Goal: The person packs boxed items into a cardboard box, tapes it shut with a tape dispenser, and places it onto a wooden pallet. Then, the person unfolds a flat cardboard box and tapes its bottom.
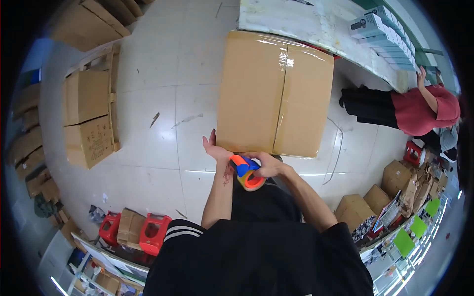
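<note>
A large closed cardboard box (252, 93) stands in front of me, with clear tape running along its top seam. My right hand (268, 165) is closed around an orange and blue tape dispenser (245, 168) that holds a roll of tape, close to the near side of the box. At the box's near left corner is my left hand (214, 149), palm showing and fingers apart, holding nothing. I cannot tell whether it touches the cardboard. The dispenser's front end is right beside my left wrist.
A white worktable (316, 22) adjoins the box's far side, with stacked small boxes (385, 37) on it. A person in a red top (422, 109) stands at the right. Cartons on a pallet (91, 116) are at the left; red stools (154, 234) stand behind me on the left.
</note>
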A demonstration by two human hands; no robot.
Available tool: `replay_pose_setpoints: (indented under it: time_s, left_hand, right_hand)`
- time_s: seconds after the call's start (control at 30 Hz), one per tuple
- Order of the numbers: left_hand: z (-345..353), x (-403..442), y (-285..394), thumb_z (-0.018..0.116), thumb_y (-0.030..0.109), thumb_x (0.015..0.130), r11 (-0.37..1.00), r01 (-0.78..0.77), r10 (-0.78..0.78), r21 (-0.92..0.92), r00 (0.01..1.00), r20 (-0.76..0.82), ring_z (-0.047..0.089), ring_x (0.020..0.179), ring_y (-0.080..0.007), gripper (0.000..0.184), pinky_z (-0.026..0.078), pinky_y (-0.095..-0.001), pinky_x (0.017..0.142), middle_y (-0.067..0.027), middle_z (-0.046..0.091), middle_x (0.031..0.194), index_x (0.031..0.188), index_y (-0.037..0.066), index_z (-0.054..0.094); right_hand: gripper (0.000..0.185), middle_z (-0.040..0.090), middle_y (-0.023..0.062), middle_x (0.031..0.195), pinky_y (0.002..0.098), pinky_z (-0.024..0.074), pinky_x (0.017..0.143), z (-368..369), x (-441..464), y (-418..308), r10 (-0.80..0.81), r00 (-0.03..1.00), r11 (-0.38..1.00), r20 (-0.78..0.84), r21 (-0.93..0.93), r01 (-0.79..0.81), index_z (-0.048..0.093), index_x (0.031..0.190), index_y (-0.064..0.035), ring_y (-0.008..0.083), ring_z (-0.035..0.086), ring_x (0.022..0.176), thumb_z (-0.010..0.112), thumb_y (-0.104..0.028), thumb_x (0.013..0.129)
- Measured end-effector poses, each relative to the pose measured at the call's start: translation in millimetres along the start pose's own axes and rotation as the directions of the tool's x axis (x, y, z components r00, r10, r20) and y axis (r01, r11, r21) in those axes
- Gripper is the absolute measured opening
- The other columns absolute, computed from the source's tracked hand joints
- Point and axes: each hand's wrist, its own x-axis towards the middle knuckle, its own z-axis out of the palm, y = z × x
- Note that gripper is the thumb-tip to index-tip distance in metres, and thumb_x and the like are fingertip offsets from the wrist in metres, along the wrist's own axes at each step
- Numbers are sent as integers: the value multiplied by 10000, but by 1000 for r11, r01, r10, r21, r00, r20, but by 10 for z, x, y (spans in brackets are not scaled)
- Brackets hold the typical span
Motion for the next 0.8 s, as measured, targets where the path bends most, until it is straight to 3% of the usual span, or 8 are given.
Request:
replay_pose_setpoints:
  time_s: [0.13,0.23,0.33,0.53,0.57,0.63,0.67,0.8]
  left_hand:
    - [85,-114,-45,490,543,869,978,11,-48,-206,983,-175,482,1221,-296,704,394,-477,1005,-108,467,1387,1368,47,464]
    - [126,-242,-23,425,539,882,889,331,-303,-318,943,134,490,1236,-271,591,429,-494,984,-88,528,1301,1270,102,516]
    - [146,-187,-141,434,511,887,910,394,-391,-127,919,49,535,1164,-245,535,466,-463,918,-73,560,1247,1241,121,525]
    - [-1405,984,-683,419,434,901,849,529,-520,-4,833,-188,625,960,-271,393,518,-457,774,-97,641,1012,1089,131,583]
    - [-1337,753,-435,418,452,903,920,389,-391,-49,908,-150,579,1031,-274,420,458,-529,837,-83,586,1167,1175,152,530]
    - [-996,341,59,368,484,929,932,340,-231,125,823,-519,461,1243,-292,546,352,-551,1013,-141,479,1328,1338,125,409]
    - [-848,210,171,325,522,944,951,265,-177,161,889,-422,311,1369,-288,631,222,-579,1091,-169,343,1453,1436,130,283]
    - [-33,115,62,407,388,976,912,40,59,408,972,-228,498,1227,-282,526,418,-475,983,-152,490,1336,1346,14,408]
  right_hand:
    - [658,592,182,1247,356,415,1032,-76,-324,387,14,994,989,-109,146,2,556,1262,24,281,562,1161,629,-20,609]
    - [612,634,102,1000,301,491,858,-352,-770,535,171,947,938,-273,339,-72,602,1175,18,207,613,907,597,22,563]
    - [536,551,17,766,241,483,662,-617,-1163,1001,253,842,878,-477,479,7,621,1092,20,123,545,676,531,33,564]
    - [422,601,98,923,405,525,892,-848,-2007,1911,433,702,725,-566,682,103,586,1029,55,210,618,839,473,0,626]
    - [451,592,120,1002,441,513,920,-815,-2094,2019,474,684,641,-555,750,164,572,1062,48,243,608,918,474,-4,624]
    - [497,574,143,1090,503,492,950,-904,-2100,2090,533,674,416,-512,852,317,547,1114,20,290,584,1026,477,-17,623]
    - [513,566,144,1097,529,483,953,-937,-2032,1933,549,682,273,-483,875,400,536,1133,-1,305,571,1056,481,-25,623]
    - [475,542,92,983,476,473,869,-1230,-1520,1111,368,829,0,-421,892,452,515,1087,-128,267,525,860,524,-108,613]
